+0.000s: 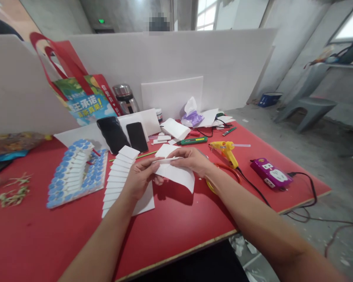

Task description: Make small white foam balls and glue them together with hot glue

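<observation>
Both hands grip one piece of white paper [179, 174] above the red table. My left hand [142, 176] pinches its left end, while my right hand [194, 158] holds its upper edge, fingers curled over it. The sheet's lower right corner hangs down in a curve. Beside my left wrist lies a stepped row of white strips [117, 180] on a white base. Farther left sits a model with blue round pieces [59, 176] and white steps. Under my right forearm, scissors with red and yellow handles [231, 172] are partly hidden.
A yellow glue gun [228, 150] and a purple power strip [270, 174] occupy the right side, with trailing cords. Behind my hands are a green utility knife [192, 141], two phones [137, 136] and white scraps. A shopping bag [88, 98] and thermos [125, 98] stand at back left.
</observation>
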Available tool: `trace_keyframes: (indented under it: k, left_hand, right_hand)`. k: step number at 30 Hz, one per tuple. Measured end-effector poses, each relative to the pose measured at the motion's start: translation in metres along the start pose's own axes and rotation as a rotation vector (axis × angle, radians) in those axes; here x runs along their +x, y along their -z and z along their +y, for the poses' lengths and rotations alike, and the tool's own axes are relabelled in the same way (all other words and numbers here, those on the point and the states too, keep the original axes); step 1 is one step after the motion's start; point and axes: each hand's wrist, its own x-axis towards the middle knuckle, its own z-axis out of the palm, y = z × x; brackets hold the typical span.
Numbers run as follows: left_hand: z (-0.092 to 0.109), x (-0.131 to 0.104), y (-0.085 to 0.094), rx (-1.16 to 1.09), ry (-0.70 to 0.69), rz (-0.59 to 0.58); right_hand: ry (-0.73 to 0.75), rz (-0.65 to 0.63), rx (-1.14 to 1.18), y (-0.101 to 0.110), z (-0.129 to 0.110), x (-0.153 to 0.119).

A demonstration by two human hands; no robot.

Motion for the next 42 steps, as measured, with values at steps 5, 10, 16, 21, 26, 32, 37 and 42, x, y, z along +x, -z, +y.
trace_keyframes:
  k: [5, 10, 16, 21, 26, 32, 37, 42]
  left_hand:
    - [0.0039, -0.0013, -0.0003, -0.001, -0.031, -0.021]
    - [0.0031, 0.0003, -0.0017, 0.005, -0.011, -0.006]
    - [-0.0032, 0.0045, 0.0012, 0.013, -0.010, -0.041]
    - [-0.0035, 0.0034, 0.0009, -0.002, -0.004, -0.043]
    - [0.0010, 0.0018, -0.0018, -0.051, -0.018, -0.013]
    - [0.0030, 0.0029, -0.0021, -0.090, 0.008, -0.027]
    - [0.0032, 0.0020, -0.0049, -0.074, 0.071, -0.080]
    - [-0.0028, 0.0025, -0.0059, 0.001, 0.135, -0.115]
  right_hand:
    - [-0.070, -0.059, 0.156, 0.0014, -0.0040, -0.0020]
    - [-0.070, -0.120, 0.172, 0.0003, -0.0076, -0.0056]
    - [-0.008, 0.002, 0.067, -0.0027, -0.0021, -0.0035]
    - [0.052, 0.006, 0.034, 0.0008, 0.0004, -0.0005]
    - [0.054, -0.034, -0.014, 0.0020, -0.0007, -0.0028]
    - [0.077, -0.001, -0.032, -0.0021, -0.0026, -0.0059]
    - [0.094, 0.010, -0.129, -0.0031, -0.0048, -0.0076]
    - [0.100, -0.001, -0.125, -0.0054, -0.0080, -0.0081]
